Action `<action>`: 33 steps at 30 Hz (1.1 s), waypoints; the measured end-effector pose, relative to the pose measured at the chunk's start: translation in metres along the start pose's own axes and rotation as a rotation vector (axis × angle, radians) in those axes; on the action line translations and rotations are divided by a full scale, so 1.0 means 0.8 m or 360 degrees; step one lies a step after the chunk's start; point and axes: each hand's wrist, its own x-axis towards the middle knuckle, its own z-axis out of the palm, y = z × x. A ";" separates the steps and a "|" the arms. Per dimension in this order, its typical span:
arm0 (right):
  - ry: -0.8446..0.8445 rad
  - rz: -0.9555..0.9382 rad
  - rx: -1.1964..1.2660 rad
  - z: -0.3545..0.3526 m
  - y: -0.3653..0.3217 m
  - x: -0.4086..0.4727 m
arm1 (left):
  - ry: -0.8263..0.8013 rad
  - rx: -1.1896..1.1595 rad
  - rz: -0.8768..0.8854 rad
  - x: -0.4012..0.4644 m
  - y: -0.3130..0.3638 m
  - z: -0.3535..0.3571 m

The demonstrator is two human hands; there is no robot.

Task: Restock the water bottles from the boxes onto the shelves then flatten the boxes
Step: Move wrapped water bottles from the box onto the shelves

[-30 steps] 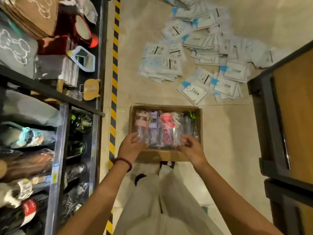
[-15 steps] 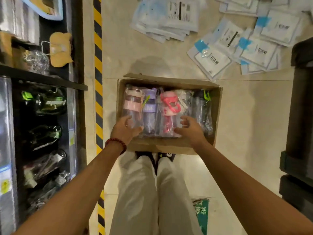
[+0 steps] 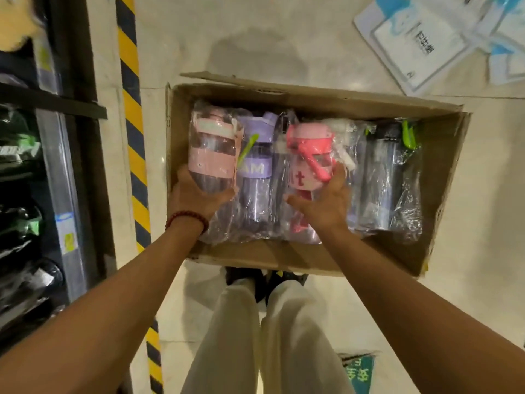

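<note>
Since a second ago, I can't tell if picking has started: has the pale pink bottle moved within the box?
Yes. The pale pink bottle, gripped by the left hand, now overlaps the cardboard box less squarely, lifted above the purple bottle.

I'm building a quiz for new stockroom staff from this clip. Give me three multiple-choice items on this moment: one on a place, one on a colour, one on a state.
1. Where does the cardboard box sit?
A. on a shelf
B. on the floor by the striped tape
C. on a cart

2. What colour is the band on the bottle in the left hand?
A. pale pink
B. green
C. orange

3. What is the right hand doing?
A. hanging idle
B. folding a flap
C. gripping the hot-pink-lidded bottle

Answers:
1 B: the box rests on the tiles right of the yellow-black floor tape.
2 A: the pale pink bottle shows a pink sleeve and lid.
3 C: fingers and thumb curl round that wrapped bottle.
</note>
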 end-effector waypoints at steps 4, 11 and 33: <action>0.0208 -0.0010 0.0042 0.014 0.003 0.005 | 0.0072 -0.0003 0.0007 0.013 -0.005 0.009; 0.0216 0.0009 0.0120 0.017 -0.005 0.005 | -0.0036 -0.0237 -0.0062 0.005 -0.004 -0.001; -0.0386 -0.0799 0.0394 -0.133 -0.246 -0.315 | 0.0383 -0.1248 0.0245 -0.261 0.083 -0.283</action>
